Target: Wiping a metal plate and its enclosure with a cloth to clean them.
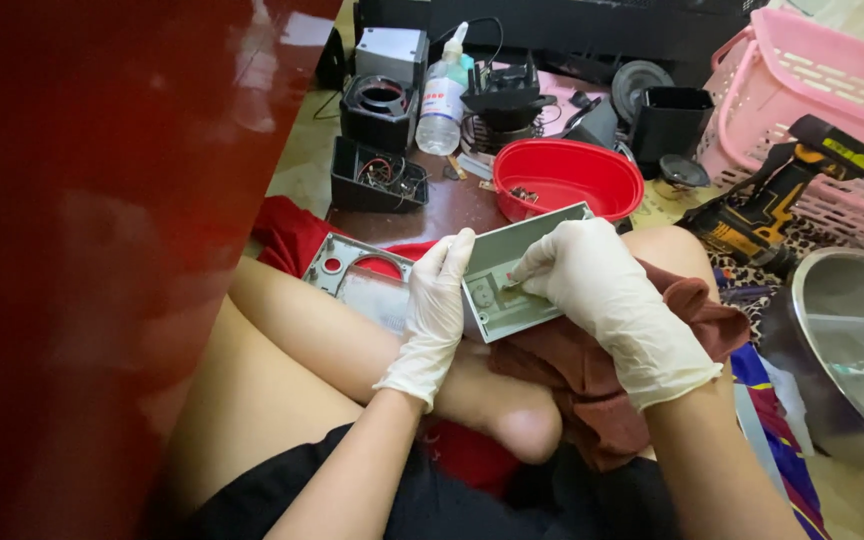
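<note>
Both my hands wear white gloves. My left hand (434,305) grips the left edge of a pale green rectangular panel (508,262) held over my crossed legs. My right hand (597,290) rests on the panel's right side, its fingertips pressed to the panel's face near a small round part. Whether a small tool sits under those fingers I cannot tell. A brown cloth (592,375) lies on my lap under the right hand.
A grey metal frame (352,275) lies by my left knee. Beyond stand a red bowl (567,175), a black box of wires (377,178), a clear bottle (442,100), a pink basket (812,110), a yellow-black drill (777,205), a steel bowl (852,350). A red wall (82,220) fills the left.
</note>
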